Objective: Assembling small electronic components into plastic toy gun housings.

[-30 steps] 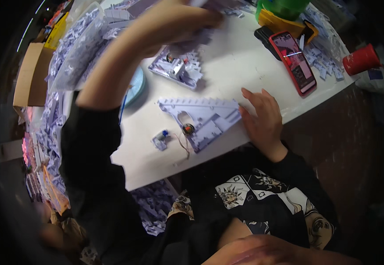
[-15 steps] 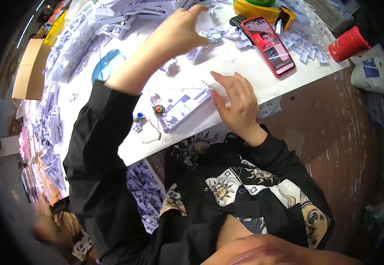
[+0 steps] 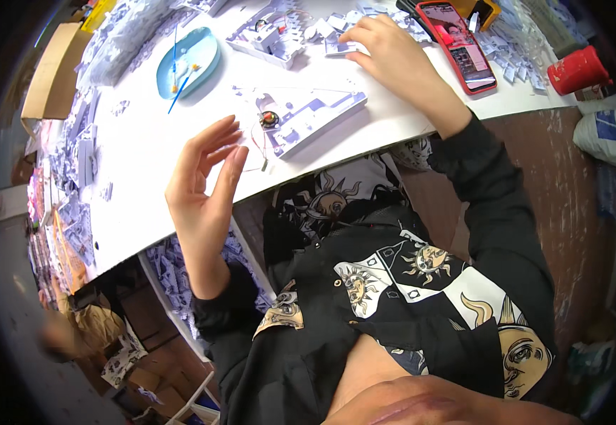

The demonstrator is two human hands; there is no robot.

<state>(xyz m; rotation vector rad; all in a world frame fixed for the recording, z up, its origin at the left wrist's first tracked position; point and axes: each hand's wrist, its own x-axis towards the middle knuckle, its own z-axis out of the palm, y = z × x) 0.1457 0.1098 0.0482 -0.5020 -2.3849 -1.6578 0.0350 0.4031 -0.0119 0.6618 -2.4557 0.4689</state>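
The white card panel (image 3: pixel 308 120) with its small round red-and-black part lies flat near the bench (image 3: pixel 145 156) edge, between my hands, where both can reach it. My left hand (image 3: pixel 202 188) hovers beside it, fingers apart and empty, while my right hand (image 3: pixel 393 57) rests farther back, fingers pressed together on a small white piece (image 3: pixel 340 47).

Bright, even light floods the white counter (image 3: pixel 145 149), nearly washing it out, with soft shadows only; below its near edge everything sinks into gloom, straight lines bow toward the black fisheye rim, and the lower left blurs
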